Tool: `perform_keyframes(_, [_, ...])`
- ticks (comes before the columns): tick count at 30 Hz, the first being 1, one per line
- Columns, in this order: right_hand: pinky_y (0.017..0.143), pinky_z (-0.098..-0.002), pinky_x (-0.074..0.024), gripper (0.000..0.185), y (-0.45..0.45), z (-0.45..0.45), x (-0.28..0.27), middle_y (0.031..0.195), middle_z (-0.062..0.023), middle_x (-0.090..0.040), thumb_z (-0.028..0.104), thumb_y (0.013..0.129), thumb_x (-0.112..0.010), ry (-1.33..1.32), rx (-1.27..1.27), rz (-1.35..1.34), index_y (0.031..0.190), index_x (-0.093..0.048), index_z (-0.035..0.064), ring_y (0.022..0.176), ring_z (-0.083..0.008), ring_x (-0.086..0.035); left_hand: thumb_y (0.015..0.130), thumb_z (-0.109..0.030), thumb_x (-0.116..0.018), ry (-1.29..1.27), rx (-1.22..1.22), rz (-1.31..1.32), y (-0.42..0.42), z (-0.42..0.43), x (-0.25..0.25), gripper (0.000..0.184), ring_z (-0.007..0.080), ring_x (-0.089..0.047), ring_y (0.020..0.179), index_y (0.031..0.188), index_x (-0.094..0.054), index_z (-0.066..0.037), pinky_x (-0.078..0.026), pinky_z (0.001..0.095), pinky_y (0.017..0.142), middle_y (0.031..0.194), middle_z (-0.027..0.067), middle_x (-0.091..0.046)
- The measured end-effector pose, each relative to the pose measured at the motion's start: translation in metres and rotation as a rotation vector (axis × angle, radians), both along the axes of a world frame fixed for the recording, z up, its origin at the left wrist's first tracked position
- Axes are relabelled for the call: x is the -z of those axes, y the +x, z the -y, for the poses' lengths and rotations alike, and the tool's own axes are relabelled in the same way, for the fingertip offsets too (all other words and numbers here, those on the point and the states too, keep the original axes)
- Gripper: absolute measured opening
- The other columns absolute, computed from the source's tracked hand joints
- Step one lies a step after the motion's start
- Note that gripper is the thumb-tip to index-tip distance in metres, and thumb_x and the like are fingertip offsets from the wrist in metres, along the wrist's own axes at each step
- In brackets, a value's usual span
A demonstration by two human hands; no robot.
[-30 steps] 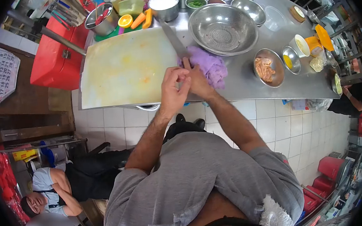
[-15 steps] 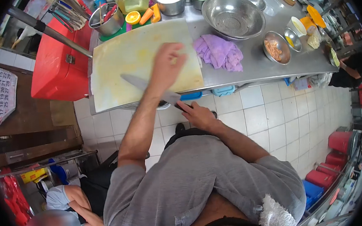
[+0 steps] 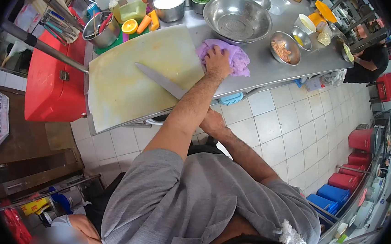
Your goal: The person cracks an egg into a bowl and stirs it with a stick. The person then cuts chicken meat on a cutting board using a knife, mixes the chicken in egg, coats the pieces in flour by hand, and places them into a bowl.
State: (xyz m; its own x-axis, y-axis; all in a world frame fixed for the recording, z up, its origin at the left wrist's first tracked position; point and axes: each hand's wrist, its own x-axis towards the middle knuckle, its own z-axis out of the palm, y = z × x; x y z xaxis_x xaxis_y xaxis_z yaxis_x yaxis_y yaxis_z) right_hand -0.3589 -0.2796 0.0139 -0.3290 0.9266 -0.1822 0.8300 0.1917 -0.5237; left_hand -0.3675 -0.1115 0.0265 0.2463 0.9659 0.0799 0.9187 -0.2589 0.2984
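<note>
My left hand (image 3: 217,63) is on a crumpled purple cloth (image 3: 239,62) at the right edge of the cutting board, its fingers curled into the fabric. My left forearm crosses over my right hand (image 3: 212,123), which is closed at the table's front edge. A kitchen knife (image 3: 159,80) extends from the right hand over the board, blade pointing away to the left; its handle is hidden by the left forearm. The pale, yellow-stained cutting board (image 3: 124,88) lies bare under the blade.
Behind the board stand a pot with utensils (image 3: 101,30), a halved orange (image 3: 129,26), carrot pieces (image 3: 144,24) and a pot of white stuff (image 3: 169,7). A steel colander (image 3: 238,20) and a bowl of raw meat (image 3: 285,48) are rightward. A person (image 3: 82,232) sits at lower left.
My left hand has moved right from above the board down onto the purple cloth and grips it. The knife stays in my right hand over the board. The view has shifted slightly.
</note>
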Motion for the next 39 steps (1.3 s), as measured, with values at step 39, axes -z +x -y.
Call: perform_keyframes(39, [0.067, -0.0423, -0.0508, 0.054, 0.087, -0.044, 0.030, 0.093, -0.0166, -0.056, 0.027, 0.086, -0.054, 0.292, 0.389, -0.065, 0.135, -0.032, 0.0269, 0.079, -0.0358, -0.058, 0.069, -0.029, -0.069, 0.242, -0.064, 0.156, -0.087, 0.026, 0.038, 0.043, 0.0253, -0.043, 0.106, 0.107, -0.061, -0.009, -0.030, 0.0466, 0.087, 0.107, 0.0052, -0.052])
